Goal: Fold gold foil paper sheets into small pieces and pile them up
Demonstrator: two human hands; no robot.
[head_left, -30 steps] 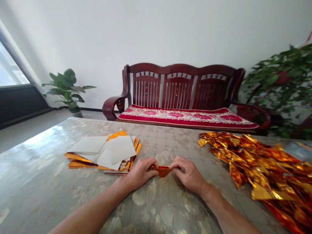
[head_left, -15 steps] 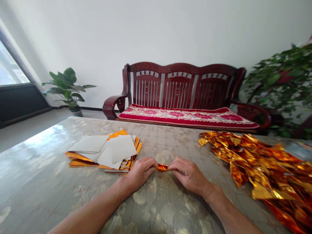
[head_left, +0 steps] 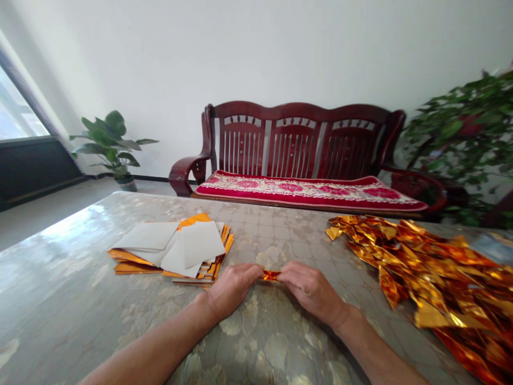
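Table (head_left: 72,305), glossy floral top | left: loose stack of grey-and-orange sheets (head_left: 204,245) | right: heap of gold-orange foil pieces (head_left: 444,283)

Foil piece (head_left: 271,276), paper stack (head_left: 172,250), golden heap (head_left: 436,283)

Bench (head_left: 293,140): is standing before a pale wall (head_left: 280,48).
Red cover (head_left: 308,191): is lying on the bench.
Left plant (head_left: 105,137): is growing in a pot (head_left: 127,185).
Right plant (head_left: 451,128): is spreading beside the bench.

Your room is bright. Daylight comes from the window (head_left: 19,109) at the upper left, with a white shine on your desk (head_left: 76,230) at the left. Your gold foil pile (head_left: 436,283) glitters at lower right. The right-edge leaves (head_left: 467,125) look blurry.
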